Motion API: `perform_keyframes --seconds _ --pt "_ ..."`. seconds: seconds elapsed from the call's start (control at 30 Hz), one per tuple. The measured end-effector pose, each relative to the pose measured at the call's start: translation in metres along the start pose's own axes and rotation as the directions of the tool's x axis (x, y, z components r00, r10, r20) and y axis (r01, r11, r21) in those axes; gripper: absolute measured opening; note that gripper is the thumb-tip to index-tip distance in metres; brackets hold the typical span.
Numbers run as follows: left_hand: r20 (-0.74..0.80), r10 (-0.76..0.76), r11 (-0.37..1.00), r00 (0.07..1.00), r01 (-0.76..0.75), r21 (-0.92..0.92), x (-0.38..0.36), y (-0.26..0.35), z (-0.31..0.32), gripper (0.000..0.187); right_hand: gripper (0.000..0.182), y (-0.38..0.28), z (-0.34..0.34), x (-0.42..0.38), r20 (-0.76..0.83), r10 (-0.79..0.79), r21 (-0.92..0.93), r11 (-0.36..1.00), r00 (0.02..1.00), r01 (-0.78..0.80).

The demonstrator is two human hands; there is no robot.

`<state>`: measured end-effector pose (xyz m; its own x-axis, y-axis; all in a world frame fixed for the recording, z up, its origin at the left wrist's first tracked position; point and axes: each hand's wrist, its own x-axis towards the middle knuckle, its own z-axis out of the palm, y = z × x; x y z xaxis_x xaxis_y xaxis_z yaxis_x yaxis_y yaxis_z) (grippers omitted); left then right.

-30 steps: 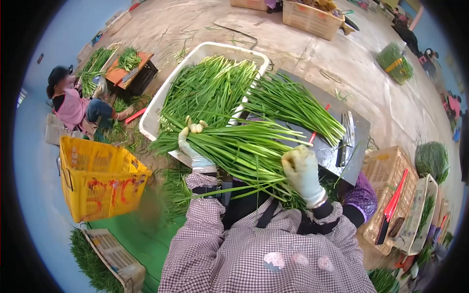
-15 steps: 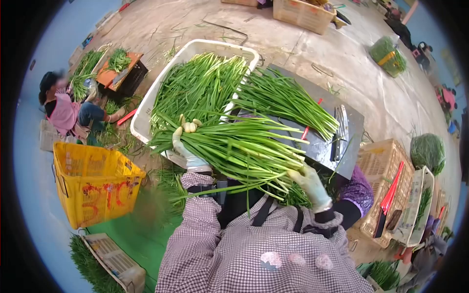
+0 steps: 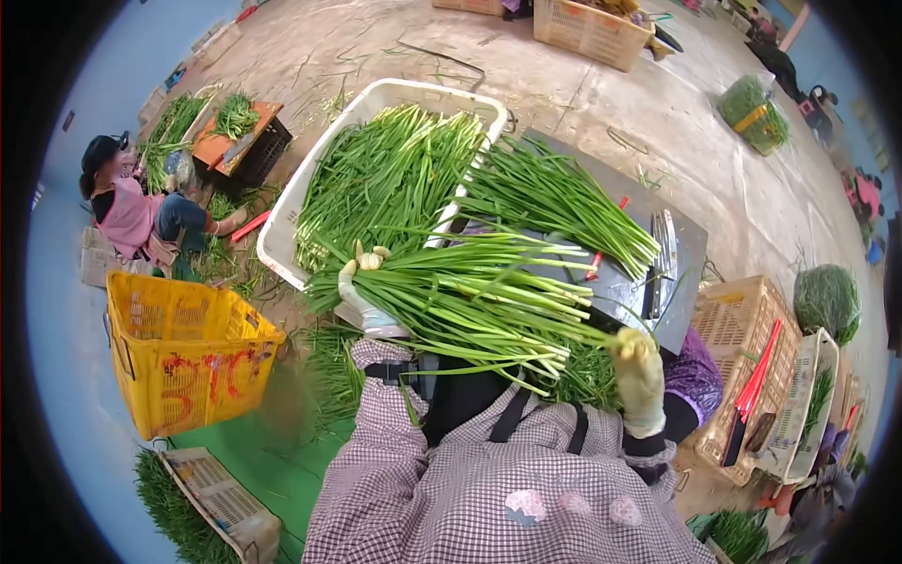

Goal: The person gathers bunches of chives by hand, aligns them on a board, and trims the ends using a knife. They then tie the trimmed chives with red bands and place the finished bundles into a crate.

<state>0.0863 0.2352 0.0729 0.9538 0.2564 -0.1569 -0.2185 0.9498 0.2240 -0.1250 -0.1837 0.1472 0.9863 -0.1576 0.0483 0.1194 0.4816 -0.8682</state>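
Observation:
My left hand (image 3: 360,299), in a pale glove, is closed around the leafy part of a large bunch of garlic chives (image 3: 470,299), whose pale stem ends point right. Beyond the stem ends, my gloved right hand (image 3: 639,381) pinches a thin chive stalk (image 3: 601,333) that runs out of the bunch. A second pile of chives (image 3: 568,202) lies across a dark metal board (image 3: 676,226). Behind my left hand, a white crate (image 3: 272,235) holds more chives. On the board a knife (image 3: 658,258) lies near the stem ends of that pile.
To the left stand a yellow crate (image 3: 197,362) and a seated person (image 3: 136,211) beside an orange-topped table (image 3: 252,132). On the right, a tan crate (image 3: 742,310) carries a red-handled tool (image 3: 756,376). Bagged greens (image 3: 752,111) rest on the floor farther off.
My right hand has moved right, away from the stem ends, and its fingers now pinch a stalk drawn out from the bunch. The left hand keeps its hold.

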Motion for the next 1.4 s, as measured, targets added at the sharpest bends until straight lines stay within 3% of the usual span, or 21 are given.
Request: perform_keyframes --seconds 0.07,0.13,0.2,0.27,0.3,0.33,0.4,0.43,0.47,0.53,0.6,0.63,0.73,0.93,1.0,1.07,1.13,1.27,1.33,1.4 --pt "-0.018 -0.022 1.000 1.000 0.022 -0.013 -0.003 -0.004 0.005 0.034 0.025 -0.016 -0.007 -0.017 0.123 0.170 -0.307 0.943 0.978 -0.125" --pt "-0.046 0.012 1.000 0.999 -0.012 -0.001 -0.003 -0.008 0.008 0.030 0.025 -0.006 -0.022 -0.033 -0.048 0.080 -0.219 0.972 0.996 -0.089" --pt "-0.010 -0.007 1.000 1.000 0.007 -0.011 -0.003 -0.005 0.005 0.027 0.027 -0.016 -0.031 -0.040 -0.248 -0.098 -0.084 0.993 0.964 0.080" --pt "0.008 -0.032 0.999 0.999 0.032 -0.035 0.006 -0.001 -0.009 0.027 0.028 -0.038 -0.078 -0.062 -0.267 0.059 -0.458 0.871 0.962 -0.181" --pt "0.017 -0.034 0.998 0.999 0.034 -0.046 0.006 0.000 -0.011 0.029 0.027 -0.052 -0.083 -0.063 -0.190 0.246 -0.797 0.526 0.950 -0.296" --pt "0.028 -0.034 0.997 0.999 0.036 -0.061 0.009 0.001 -0.013 0.030 0.027 -0.034 -0.119 -0.081 -0.158 0.386 -0.954 0.178 0.909 -0.241" --pt "0.049 -0.035 0.998 0.998 0.038 -0.054 0.009 -0.002 -0.005 0.033 0.030 -0.035 -0.074 -0.074 -0.011 0.274 -0.953 -0.294 0.962 0.073" --pt "-0.042 0.007 0.999 0.999 -0.008 -0.031 -0.003 -0.008 0.017 0.032 0.029 -0.050 -0.029 -0.052 -0.066 0.275 -0.987 -0.161 0.959 -0.022" --pt "-0.132 0.053 0.999 0.990 -0.053 -0.001 -0.013 -0.012 0.033 0.031 0.029 -0.058 0.009 -0.033 -0.058 0.279 -0.988 -0.154 0.958 -0.015" --pt "-0.083 0.086 0.996 0.993 -0.083 0.042 -0.019 -0.012 0.042 0.032 0.027 -0.063 0.070 -0.001 0.132 0.032 -0.952 0.283 0.991 0.118" --pt "0.004 0.077 0.997 0.997 -0.077 -0.005 -0.021 -0.015 0.050 0.031 0.018 -0.047 0.112 0.033 0.341 -0.129 -0.924 0.139 0.931 0.357" --pt "-0.067 0.076 0.997 0.995 -0.076 0.001 -0.022 -0.017 0.057 0.031 0.016 -0.029 0.120 0.050 0.396 -0.148 -0.906 0.097 0.906 0.412" --pt "-0.008 0.082 0.996 0.997 -0.081 0.039 -0.023 -0.015 0.064 0.019 0.018 0.030 0.128 0.076 0.481 -0.206 -0.877 -0.120 0.852 0.466" --pt "-0.009 0.132 0.990 0.991 -0.132 0.051 -0.033 -0.006 0.078 0.025 0.019 0.049 0.137 0.100 0.513 -0.212 -0.857 -0.081 0.832 0.508" --pt "0.055 0.130 0.991 0.990 -0.132 0.034 -0.035 -0.005 0.083 0.030 0.011 0.047 0.132 0.104 0.414 -0.213 -0.837 0.293 0.885 0.462" --pt "0.034 0.126 0.992 0.991 -0.127 0.023 -0.037 -0.007 0.087 0.030 0.004 0.041 0.124 0.106 0.311 -0.134 -0.757 0.563 0.941 0.330" --pt "0.017 0.128 0.992 0.992 -0.128 0.011 -0.035 -0.008 0.086 0.030 0.005 0.038 0.118 0.107 0.292 -0.117 -0.739 0.603 0.949 0.301" --pt "0.016 0.112 0.994 0.994 -0.113 0.014 -0.028 -0.009 0.074 0.033 0.006 0.020 0.130 0.105 0.272 -0.113 -0.748 0.600 0.956 0.283" --pt "0.035 0.110 0.994 0.993 -0.110 0.003 -0.026 -0.011 0.068 0.029 0.005 0.027 0.127 0.107 0.402 -0.256 -0.838 0.285 0.879 0.466" --pt "0.039 0.100 0.995 0.994 -0.100 -0.002 -0.024 -0.011 0.066 0.027 0.003 0.011 0.147 0.100 0.421 -0.262 -0.841 0.246 0.868 0.482"
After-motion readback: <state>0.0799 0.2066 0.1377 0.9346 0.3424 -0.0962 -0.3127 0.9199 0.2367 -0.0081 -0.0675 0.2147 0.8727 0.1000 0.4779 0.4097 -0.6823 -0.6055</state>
